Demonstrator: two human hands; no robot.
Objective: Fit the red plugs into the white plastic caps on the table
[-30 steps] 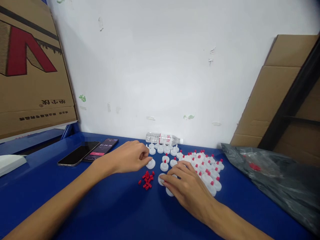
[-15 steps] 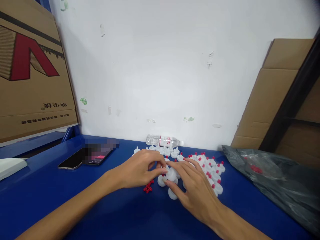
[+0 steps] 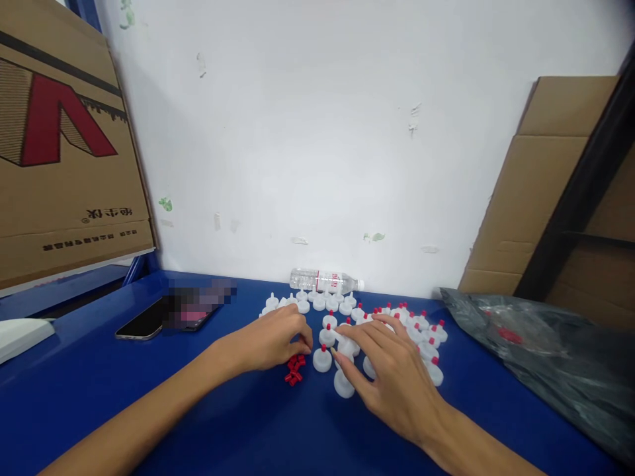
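My left hand (image 3: 280, 337) is closed, thumb and fingertips together just above a small pile of red tip caps (image 3: 294, 378); whatever sits between the fingertips is hidden. Between the thumb and fingers of my right hand (image 3: 384, 360) is a white nozzle cap (image 3: 346, 345), tilted with its bare spout toward the left. Right below that lies another white nozzle cap (image 3: 344, 385) on the table. A white nozzle cap with a red tip (image 3: 322, 359) stands between the two hands. Many more red-tipped nozzle caps (image 3: 430, 347) spread behind and right of my right hand.
Nozzle caps with bare white spouts (image 3: 319, 303) stand in a group at the back, before a clear plastic bottle (image 3: 322, 280) lying by the wall. Two phones (image 3: 143, 322) lie left on the blue table (image 3: 218, 423). A dark plastic bag (image 3: 546, 370) covers the right side.
My left hand has drawn away from the nozzle cap, leftward and down to the red tip caps. My right hand keeps the nozzle cap, its spout now pointing left.
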